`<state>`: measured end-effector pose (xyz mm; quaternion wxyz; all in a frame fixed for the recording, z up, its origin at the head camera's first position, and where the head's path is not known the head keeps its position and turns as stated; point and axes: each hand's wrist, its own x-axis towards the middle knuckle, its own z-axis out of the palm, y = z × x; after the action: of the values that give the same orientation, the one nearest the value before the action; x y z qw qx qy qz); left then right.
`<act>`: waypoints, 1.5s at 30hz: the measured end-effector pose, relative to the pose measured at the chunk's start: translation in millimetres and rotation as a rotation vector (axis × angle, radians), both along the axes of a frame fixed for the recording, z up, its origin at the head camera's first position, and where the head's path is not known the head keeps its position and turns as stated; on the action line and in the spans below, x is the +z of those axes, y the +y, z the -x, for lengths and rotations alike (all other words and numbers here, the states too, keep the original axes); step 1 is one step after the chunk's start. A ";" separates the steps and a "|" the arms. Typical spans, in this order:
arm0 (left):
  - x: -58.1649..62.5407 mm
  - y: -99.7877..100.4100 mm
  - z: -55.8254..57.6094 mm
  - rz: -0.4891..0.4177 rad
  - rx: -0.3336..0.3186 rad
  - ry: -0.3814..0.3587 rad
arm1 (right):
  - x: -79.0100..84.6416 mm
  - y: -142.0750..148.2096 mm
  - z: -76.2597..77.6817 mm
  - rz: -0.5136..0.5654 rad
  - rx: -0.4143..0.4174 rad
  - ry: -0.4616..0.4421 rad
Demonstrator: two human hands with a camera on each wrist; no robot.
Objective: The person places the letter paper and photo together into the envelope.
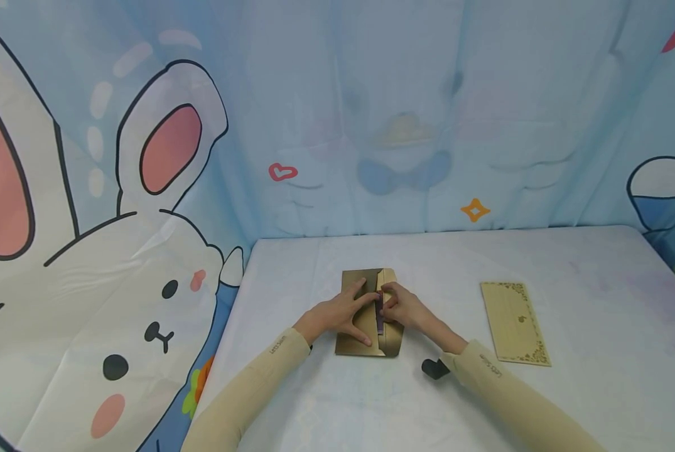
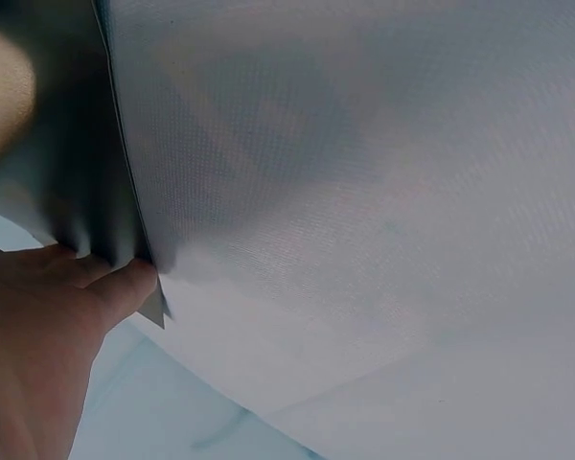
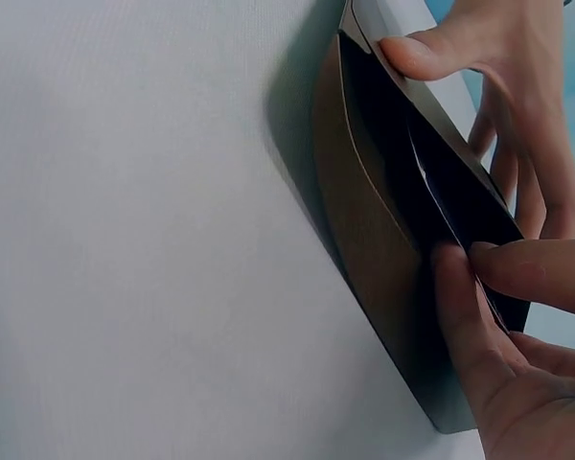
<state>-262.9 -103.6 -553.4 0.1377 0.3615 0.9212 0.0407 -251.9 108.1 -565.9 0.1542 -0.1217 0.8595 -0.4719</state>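
Observation:
A gold envelope lies on the white table, its long flap folded out to the right. My left hand rests across the envelope with fingers spread; in the right wrist view its thumb presses near the edge of the mouth. With thumb and forefinger, my right hand pinches the edge of a thin, dark purple slip at the mouth. Most of that slip is hidden inside the envelope. In the left wrist view, my left fingertips touch the envelope's edge.
To the right lies a flat tan rectangle with ornate corner patterns. A small black object is by my right wrist. The white table ends at a blue printed curtain behind; a cartoon rabbit shows at left.

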 end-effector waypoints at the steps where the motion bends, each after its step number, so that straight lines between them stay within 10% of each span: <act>1: 0.1 0.1 0.0 -0.001 -0.002 0.002 | 0.6 -0.9 -0.7 -0.002 -0.001 0.004; 45: 1.2 0.0 -2.6 0.012 -0.004 -0.015 | 2.1 -4.7 -7.4 -0.070 -0.042 0.059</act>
<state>-260.4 -103.6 -552.2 0.1469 0.3623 0.9196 0.0375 -244.5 103.4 -563.8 0.1229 -0.1121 0.8820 -0.4409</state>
